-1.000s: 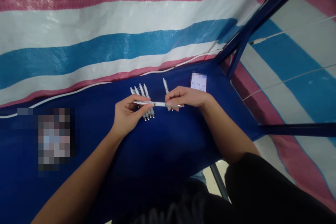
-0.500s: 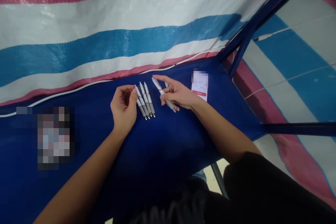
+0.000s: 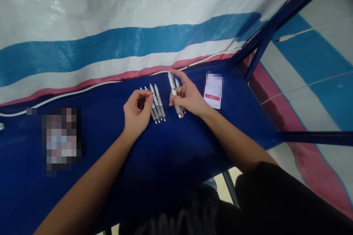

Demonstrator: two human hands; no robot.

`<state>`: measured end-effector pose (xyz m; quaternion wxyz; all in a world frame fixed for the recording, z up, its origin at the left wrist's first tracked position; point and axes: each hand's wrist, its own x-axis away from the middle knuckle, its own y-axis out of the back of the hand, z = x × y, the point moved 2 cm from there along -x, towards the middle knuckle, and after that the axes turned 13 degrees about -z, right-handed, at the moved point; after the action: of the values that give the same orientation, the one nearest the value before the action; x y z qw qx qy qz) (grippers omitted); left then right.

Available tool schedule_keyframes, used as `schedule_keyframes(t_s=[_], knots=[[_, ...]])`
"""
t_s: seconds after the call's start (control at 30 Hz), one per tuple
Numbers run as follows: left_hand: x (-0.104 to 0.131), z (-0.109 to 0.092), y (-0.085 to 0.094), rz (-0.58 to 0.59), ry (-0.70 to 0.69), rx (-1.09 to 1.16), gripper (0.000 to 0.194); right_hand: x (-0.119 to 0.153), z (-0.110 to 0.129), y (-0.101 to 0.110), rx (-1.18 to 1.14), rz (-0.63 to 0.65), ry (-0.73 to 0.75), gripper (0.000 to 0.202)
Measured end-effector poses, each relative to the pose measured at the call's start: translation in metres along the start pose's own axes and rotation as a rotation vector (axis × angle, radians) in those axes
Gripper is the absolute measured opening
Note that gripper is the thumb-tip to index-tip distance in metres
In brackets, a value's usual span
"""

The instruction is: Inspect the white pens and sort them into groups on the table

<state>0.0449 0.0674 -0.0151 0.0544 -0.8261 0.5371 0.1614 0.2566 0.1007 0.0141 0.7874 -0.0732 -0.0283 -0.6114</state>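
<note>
Several white pens with grey grips [image 3: 157, 103] lie side by side in a row on the blue table cover [image 3: 171, 154]. My left hand [image 3: 135, 112] rests just left of the row, fingers loosely curled, fingertips touching the leftmost pens and gripping none. My right hand [image 3: 189, 98] is to the right of the row and pinches one white pen [image 3: 173, 90], tip down near the cloth. Another pen [image 3: 177, 82] lies just behind that hand, partly hidden by the fingers.
A white device with a red bar [image 3: 213, 92] lies right of my right hand. A white cable [image 3: 82, 89] runs along the table's back edge under a striped tarp wall [image 3: 110, 44]. Blue frame poles [image 3: 259, 49] stand at the right. A blurred patch [image 3: 62, 139] lies at left.
Both hands held one pen crosswise a second ago. My left hand let go and moved to the row, while my right hand turned the pen lengthwise and lowered it right of the row.
</note>
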Motion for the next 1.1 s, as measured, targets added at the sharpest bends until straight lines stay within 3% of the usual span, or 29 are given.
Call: schedule_keyframes(t_s=[0.1, 0.3, 0.53, 0.73, 1.1], knots=[[0.0001, -0.0007, -0.0003, 0.025, -0.003, 0.010, 0.006, 0.0000, -0.0020, -0.0019, -0.008, 0.018, 0.000, 0.122], [-0.0006, -0.0010, -0.0003, 0.026, 0.001, -0.013, 0.006, -0.0047, -0.0062, 0.0005, -0.018, -0.022, 0.006, 0.112], [-0.0002, 0.0000, 0.0001, 0.035, 0.011, -0.029, 0.006, -0.0041, -0.0022, 0.0014, -0.022, 0.019, 0.046, 0.108], [-0.0001, 0.0013, -0.0017, 0.043, 0.023, -0.037, 0.005, -0.0084, -0.0050, 0.0041, 0.007, -0.001, 0.043, 0.121], [-0.0012, 0.0035, -0.0006, 0.083, 0.028, -0.075, 0.005, -0.0038, 0.0018, 0.0037, 0.076, 0.001, -0.003, 0.110]])
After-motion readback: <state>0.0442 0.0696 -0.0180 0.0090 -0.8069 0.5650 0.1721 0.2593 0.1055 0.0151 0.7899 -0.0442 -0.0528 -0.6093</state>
